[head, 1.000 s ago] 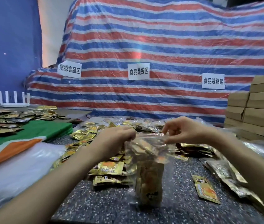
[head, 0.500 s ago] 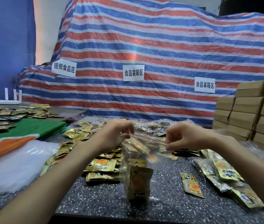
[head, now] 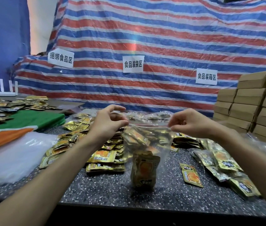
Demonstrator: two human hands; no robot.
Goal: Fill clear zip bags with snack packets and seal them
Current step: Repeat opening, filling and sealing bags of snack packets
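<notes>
I have the zip bag (head: 147, 141) hanging upright between my hands over the speckled table (head: 112, 185), its bottom at or just above the surface, I cannot tell which. My right hand (head: 192, 123) pinches the right end of the red zip strip (head: 148, 125) narrowly. My left hand (head: 107, 123) has its thumb at the left end, forefinger lifted clear. The strip runs level, so I judge that end is pinched against fingers hidden behind. Snack packets (head: 143, 172) stand in the bottom, and more crowd just under the strip. That is my worry: a packet corner caught in the track would leave a gap when I press along it. Whether the strip is already shut I cannot tell. A slack left pinch could also drop that corner and tip the bag onto the loose pile (head: 106, 157).
</notes>
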